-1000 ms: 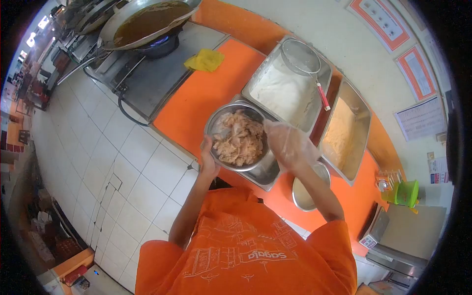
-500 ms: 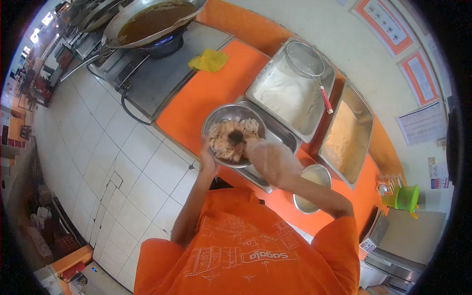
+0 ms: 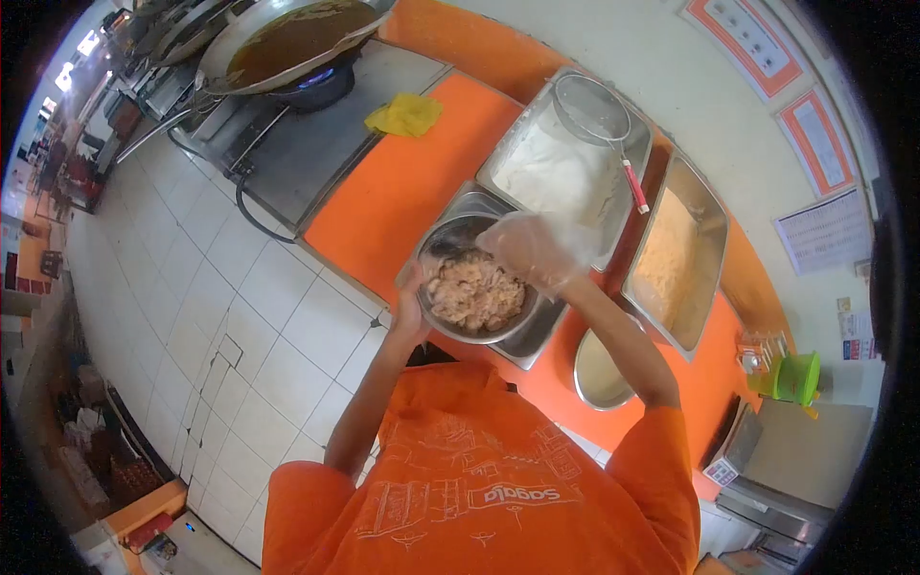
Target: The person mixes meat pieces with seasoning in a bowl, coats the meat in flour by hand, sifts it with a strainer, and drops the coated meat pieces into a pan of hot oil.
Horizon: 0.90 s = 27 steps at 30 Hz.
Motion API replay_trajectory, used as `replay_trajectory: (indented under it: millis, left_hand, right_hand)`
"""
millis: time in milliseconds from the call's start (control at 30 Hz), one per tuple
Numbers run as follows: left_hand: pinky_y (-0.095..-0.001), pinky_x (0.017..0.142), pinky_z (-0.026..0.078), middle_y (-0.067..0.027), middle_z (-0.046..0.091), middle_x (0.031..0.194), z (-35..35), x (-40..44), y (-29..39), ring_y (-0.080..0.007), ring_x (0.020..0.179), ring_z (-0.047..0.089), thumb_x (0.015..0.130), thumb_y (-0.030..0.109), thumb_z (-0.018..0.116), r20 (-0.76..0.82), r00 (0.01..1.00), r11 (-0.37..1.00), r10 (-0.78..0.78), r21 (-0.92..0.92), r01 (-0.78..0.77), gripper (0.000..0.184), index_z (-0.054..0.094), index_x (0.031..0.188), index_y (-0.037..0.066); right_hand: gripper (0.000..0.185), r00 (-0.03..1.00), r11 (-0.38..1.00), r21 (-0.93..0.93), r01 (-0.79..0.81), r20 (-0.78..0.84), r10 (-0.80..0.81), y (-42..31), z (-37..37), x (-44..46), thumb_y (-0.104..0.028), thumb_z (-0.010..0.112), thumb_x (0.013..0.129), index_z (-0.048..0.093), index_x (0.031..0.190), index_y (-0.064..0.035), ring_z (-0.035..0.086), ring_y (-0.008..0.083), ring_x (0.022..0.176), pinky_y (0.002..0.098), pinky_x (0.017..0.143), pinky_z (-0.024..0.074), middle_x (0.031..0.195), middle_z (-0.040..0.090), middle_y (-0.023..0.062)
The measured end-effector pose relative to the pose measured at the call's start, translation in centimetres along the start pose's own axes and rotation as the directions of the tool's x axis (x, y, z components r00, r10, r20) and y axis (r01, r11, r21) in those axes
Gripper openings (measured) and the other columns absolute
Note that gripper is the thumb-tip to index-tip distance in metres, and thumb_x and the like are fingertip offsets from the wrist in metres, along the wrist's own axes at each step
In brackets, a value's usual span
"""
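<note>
My left hand (image 3: 410, 302) grips the near left rim of a round steel bowl (image 3: 533, 316). Pale, wet pieces that look like raw meat (image 3: 479, 295) lie in the bowl, heaped toward its near side. My right hand (image 3: 527, 251), in a loose clear plastic glove, is over the bowl's far right rim, fingers pointing inward. Its fingers are blurred, and whether they hold anything is hidden. Under the bowl is a steel tray (image 3: 530, 343).
Behind stands a tray of white powder (image 3: 546, 172) with a red-handled strainer (image 3: 634, 187) on it. An orange-tinted powder tray (image 3: 666, 259) and a bowl of pale liquid (image 3: 602, 372) are right. A wok (image 3: 297, 43) sits over a flame, near a yellow cloth (image 3: 403, 115).
My right hand has lifted from the meat to the bowl's far right rim. The bowl has shifted slightly right and nearer, and the meat now lies toward its near side.
</note>
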<state>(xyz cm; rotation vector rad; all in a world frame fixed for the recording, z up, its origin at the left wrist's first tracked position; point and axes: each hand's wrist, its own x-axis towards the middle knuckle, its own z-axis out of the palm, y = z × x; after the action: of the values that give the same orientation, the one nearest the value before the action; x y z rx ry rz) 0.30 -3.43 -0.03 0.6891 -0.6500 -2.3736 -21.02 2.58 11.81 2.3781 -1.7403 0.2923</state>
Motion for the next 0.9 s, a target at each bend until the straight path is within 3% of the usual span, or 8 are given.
replay_trajectory:
  millis: [67,100,367,500,600,667,833,900]
  left_hand:
    - [-0.0420,0.100,0.045,-0.0154,0.049,0.131,-0.9,1.3,-0.5,-0.0272,0.120,0.052,0.099,0.051,0.035,0.000,0.999,0.999,0.040,0.001,-0.040,0.062,0.035,0.136,0.002]
    - [-0.0421,0.099,0.046,-0.0155,0.050,0.130,-0.9,1.4,0.1,-0.0273,0.119,0.052,0.099,0.051,0.035,-0.026,0.998,0.998,0.056,-0.031,-0.057,0.062,0.036,0.136,0.002]
    - [-0.0436,0.104,0.039,-0.0135,0.047,0.137,1.7,1.5,1.8,-0.0279,0.124,0.048,0.098,0.054,0.032,-0.064,0.994,0.987,0.088,-0.127,-0.096,0.064,0.037,0.138,0.004]
    - [-0.0431,0.105,0.037,-0.0142,0.045,0.138,1.1,2.4,0.5,-0.0281,0.126,0.046,0.099,0.053,0.030,-0.053,0.992,0.985,0.118,-0.122,-0.124,0.064,0.035,0.139,0.003]
    - [-0.0412,0.102,0.041,-0.0140,0.048,0.134,0.2,2.8,1.6,-0.0268,0.122,0.049,0.098,0.053,0.036,-0.076,0.978,0.975,0.195,-0.093,-0.202,0.064,0.035,0.138,0.003]
    - [-0.0406,0.101,0.043,-0.0139,0.049,0.132,-0.4,2.7,1.6,-0.0262,0.121,0.050,0.098,0.052,0.039,-0.072,0.972,0.971,0.224,-0.064,-0.229,0.064,0.034,0.138,0.003]
    - [-0.0424,0.103,0.041,-0.0154,0.045,0.136,-1.1,2.7,1.2,-0.0275,0.122,0.049,0.098,0.051,0.038,-0.053,0.966,0.966,0.254,-0.031,-0.255,0.064,0.031,0.140,0.004]
    - [-0.0427,0.102,0.040,-0.0157,0.043,0.137,-0.5,1.5,2.1,-0.0276,0.123,0.048,0.098,0.051,0.039,-0.049,0.978,0.974,0.202,-0.091,-0.206,0.064,0.031,0.141,0.004]
  right_hand:
    - [0.010,0.993,0.995,0.087,0.040,0.108,-0.049,-1.2,-0.1,0.6,-0.013,0.054,0.082,0.063,0.083,-0.0091,0.064,0.0268,0.059,0.0382,0.050,0.0499,0.070,0.063,0.0088]
    - [0.007,0.919,0.995,-0.097,-0.025,0.390,0.061,-2.5,-1.2,0.8,-0.011,0.056,0.079,0.062,0.082,-0.0078,0.064,0.0253,0.059,0.0372,0.048,0.0491,0.067,0.061,0.0076]
    - [0.003,0.896,0.963,-0.217,-0.158,0.379,0.232,-3.8,-2.2,-0.3,-0.011,0.059,0.075,0.057,0.076,-0.0081,0.064,0.0225,0.058,0.0375,0.048,0.0491,0.062,0.060,0.0078]
    - [0.009,0.898,0.947,-0.029,-0.320,0.309,0.313,-3.9,0.5,0.4,-0.013,0.058,0.079,0.064,0.074,-0.0101,0.069,0.0259,0.068,0.0373,0.051,0.0534,0.074,0.067,0.0132]
    - [0.010,0.821,0.949,-0.136,-0.285,0.475,0.315,-4.7,-5.1,0.5,-0.014,0.057,0.079,0.066,0.074,-0.0112,0.069,0.0254,0.068,0.0374,0.052,0.0540,0.075,0.068,0.0130]
    - [0.012,0.910,0.959,-0.053,-0.279,0.304,0.281,-4.1,-4.6,-0.6,-0.013,0.056,0.080,0.066,0.074,-0.0119,0.068,0.0252,0.065,0.0378,0.051,0.0533,0.070,0.066,0.0100]
    - [0.008,0.650,0.886,-0.067,-0.459,0.654,0.387,-8.3,-9.3,1.7,-0.010,0.060,0.077,0.064,0.069,-0.0101,0.067,0.0255,0.063,0.0378,0.048,0.0523,0.065,0.065,0.0092]
    - [0.009,0.771,0.916,-0.108,-0.386,0.507,0.385,-6.9,-7.6,0.3,-0.010,0.062,0.075,0.063,0.066,-0.0088,0.068,0.0255,0.064,0.0372,0.048,0.0525,0.065,0.066,0.0104]
